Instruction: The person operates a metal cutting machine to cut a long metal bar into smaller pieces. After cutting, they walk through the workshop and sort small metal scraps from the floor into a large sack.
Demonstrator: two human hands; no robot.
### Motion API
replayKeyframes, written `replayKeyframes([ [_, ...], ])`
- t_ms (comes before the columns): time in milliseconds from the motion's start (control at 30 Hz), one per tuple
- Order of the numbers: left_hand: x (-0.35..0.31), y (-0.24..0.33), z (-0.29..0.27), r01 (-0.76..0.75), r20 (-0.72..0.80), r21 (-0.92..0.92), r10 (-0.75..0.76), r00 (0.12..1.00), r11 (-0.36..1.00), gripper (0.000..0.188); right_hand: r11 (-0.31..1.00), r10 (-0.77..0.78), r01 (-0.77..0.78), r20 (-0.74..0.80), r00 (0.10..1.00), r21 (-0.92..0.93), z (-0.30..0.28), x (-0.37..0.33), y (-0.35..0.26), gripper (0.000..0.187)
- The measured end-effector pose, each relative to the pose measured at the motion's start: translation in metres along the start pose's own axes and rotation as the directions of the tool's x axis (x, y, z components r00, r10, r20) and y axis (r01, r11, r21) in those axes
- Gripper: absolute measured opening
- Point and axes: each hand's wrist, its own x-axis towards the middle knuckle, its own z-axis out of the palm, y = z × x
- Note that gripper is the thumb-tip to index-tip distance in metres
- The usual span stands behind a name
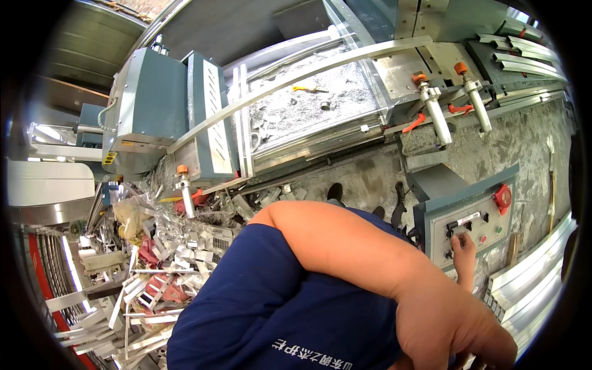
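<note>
A grey control panel (435, 237) stands at the right, with black knobs, small push buttons and a red emergency-stop button (502, 198). My right hand (462, 246) is at the panel's face, its fingers curled together beside the black knobs; what they pinch is hidden. Just above it, a white pen with a black end (467, 219) lies across the panel. My left arm bends across my body in front of the navy shirt (246, 290). At the lower right, my left hand (450, 327) hangs with its back showing and its fingers largely out of sight.
A long metal profile (296, 75) spans the cutting machine (151, 92). Yellow-handled pliers (305, 89) lie on its chip-covered bed. Clamp cylinders (435, 114) stand along its front. Metal offcuts (154, 290) heap up at the left; long profiles (536, 283) lie at the right.
</note>
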Motion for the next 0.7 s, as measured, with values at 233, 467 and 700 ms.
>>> replayKeyframes([
  [233,-0.084,0.094,-0.043,0.477,-0.368,0.766,-0.314,0.875,0.431,0.026,0.985,-0.072,0.040,-0.194,0.978,-0.166,0.020,-0.023,-0.018,0.021],
  [467,-0.281,0.283,-0.104,0.631,-0.696,-0.072,0.492,0.523,-0.772,0.049,0.876,-0.146,0.058,-0.149,0.978,-0.479,0.022,-0.020,-0.028,0.030],
  [700,-0.379,0.359,-0.129,0.659,-0.580,-0.398,0.732,0.358,-0.638,0.066,0.791,-0.100,-0.015,-0.154,0.983,-0.611,0.028,-0.017,-0.040,0.040],
])
